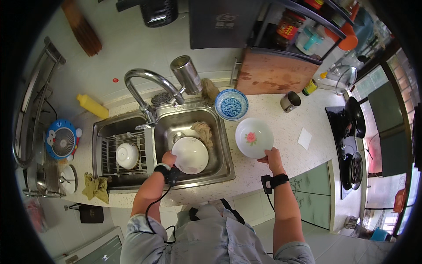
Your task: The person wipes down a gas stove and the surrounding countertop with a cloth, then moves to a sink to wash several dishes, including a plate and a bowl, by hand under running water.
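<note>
My left hand (169, 158) grips the left rim of a white dish (190, 156) over the right basin of the steel sink (229, 165). A tan crumpled cloth (202, 131) lies in that basin behind the dish, near the drain (179, 137). On the counter right of the sink, my right hand (273, 159) has the near rim of a white bowl with a pink rose (254, 138) between thumb and fingers. Just behind that bowl stands a blue-and-white patterned bowl (231, 104). The chrome faucet (151, 74) arches over the sink.
A white bowl (127, 156) sits on the wire rack (108, 148) in the left basin. A yellow-green cloth (96, 188) and a blue fan (62, 140) are at left. Rightward are a metal mug (290, 101), a white paper (304, 138) and a gas stove (343, 158).
</note>
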The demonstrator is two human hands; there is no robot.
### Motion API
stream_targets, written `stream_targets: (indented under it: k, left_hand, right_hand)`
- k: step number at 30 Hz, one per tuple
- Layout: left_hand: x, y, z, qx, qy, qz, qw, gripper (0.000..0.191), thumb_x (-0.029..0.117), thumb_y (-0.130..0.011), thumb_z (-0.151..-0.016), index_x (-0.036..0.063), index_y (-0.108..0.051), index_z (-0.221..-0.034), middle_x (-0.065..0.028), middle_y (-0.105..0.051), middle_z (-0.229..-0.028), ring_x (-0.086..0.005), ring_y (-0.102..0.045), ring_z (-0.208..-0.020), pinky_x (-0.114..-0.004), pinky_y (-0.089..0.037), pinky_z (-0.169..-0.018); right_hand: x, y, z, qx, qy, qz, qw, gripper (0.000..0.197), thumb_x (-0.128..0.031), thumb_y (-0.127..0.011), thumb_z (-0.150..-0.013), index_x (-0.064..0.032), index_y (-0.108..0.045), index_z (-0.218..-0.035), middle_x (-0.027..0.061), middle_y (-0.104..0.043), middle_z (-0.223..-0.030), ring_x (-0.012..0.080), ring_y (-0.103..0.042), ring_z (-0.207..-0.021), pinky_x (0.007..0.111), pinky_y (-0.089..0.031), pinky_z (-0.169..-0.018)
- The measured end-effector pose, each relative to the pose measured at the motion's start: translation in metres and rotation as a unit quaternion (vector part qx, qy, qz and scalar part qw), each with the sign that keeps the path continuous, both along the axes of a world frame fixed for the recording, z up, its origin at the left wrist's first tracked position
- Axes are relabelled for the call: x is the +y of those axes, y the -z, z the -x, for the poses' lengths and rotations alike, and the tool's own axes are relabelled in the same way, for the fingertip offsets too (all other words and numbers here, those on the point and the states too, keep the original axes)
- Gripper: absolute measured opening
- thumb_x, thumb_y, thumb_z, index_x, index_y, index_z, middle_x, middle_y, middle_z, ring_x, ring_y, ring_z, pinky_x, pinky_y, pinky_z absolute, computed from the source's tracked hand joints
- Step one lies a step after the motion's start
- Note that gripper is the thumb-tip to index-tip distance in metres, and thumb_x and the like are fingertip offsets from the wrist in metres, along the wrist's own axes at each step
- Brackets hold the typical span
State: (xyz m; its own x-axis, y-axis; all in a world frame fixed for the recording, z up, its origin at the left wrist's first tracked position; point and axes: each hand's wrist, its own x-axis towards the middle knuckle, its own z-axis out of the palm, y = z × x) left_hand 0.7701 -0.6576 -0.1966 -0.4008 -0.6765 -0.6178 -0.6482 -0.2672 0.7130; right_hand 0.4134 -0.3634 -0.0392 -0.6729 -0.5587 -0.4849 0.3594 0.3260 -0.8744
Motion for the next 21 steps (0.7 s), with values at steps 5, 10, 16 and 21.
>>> stream_targets:
  k: [5,10,16,21]
  left_hand:
    - [0.001,0.037,0.013,-0.11,0.146,0.156,0.971,0.032,0.021,-0.055,-0.07,-0.0004,-0.063,-0.092,-0.021,-0.063,-0.078,-0.0309,-0.063,-0.071,-0.038,-0.05,-0.066]
    - [0.006,0.057,0.036,-0.067,0.268,0.134,0.952,0.026,0.019,-0.052,-0.073,0.0003,-0.064,-0.087,-0.0189,-0.064,-0.079,-0.033,-0.062,-0.07,-0.038,-0.05,-0.067]
    - [0.0,0.077,0.036,-0.097,0.536,0.229,0.806,0.029,0.022,-0.051,-0.078,-0.0022,-0.063,-0.087,-0.0209,-0.063,-0.086,-0.0386,-0.059,-0.079,-0.041,-0.048,-0.071]
    - [-0.008,-0.018,0.041,-0.041,0.195,0.24,0.95,0.032,0.025,-0.043,-0.088,-0.0011,-0.061,-0.093,-0.0181,-0.063,-0.084,-0.0314,-0.062,-0.072,-0.04,-0.049,-0.062]
  right_hand:
    - [-0.003,-0.004,-0.012,0.013,0.012,0.006,1.0,0.026,-0.003,-0.043,-0.077,0.0166,-0.049,-0.092,0.0203,-0.059,-0.079,0.0287,-0.063,-0.065,0.035,-0.058,-0.059]
    - [0.005,-0.011,-0.028,0.054,0.05,-0.024,0.997,0.023,-0.003,-0.043,-0.077,0.0145,-0.049,-0.09,0.0198,-0.059,-0.08,0.0272,-0.063,-0.065,0.034,-0.057,-0.058]
    - [-0.024,-0.034,-0.057,0.072,-0.025,-0.024,0.997,0.021,-0.004,-0.045,-0.08,0.0081,-0.052,-0.096,0.0144,-0.061,-0.083,0.0214,-0.063,-0.067,0.03,-0.056,-0.057]
    - [-0.064,-0.032,-0.089,0.065,-0.128,-0.043,0.989,0.02,-0.004,-0.047,-0.081,0.0079,-0.052,-0.096,0.0128,-0.061,-0.078,0.0203,-0.063,-0.062,0.031,-0.055,-0.055]
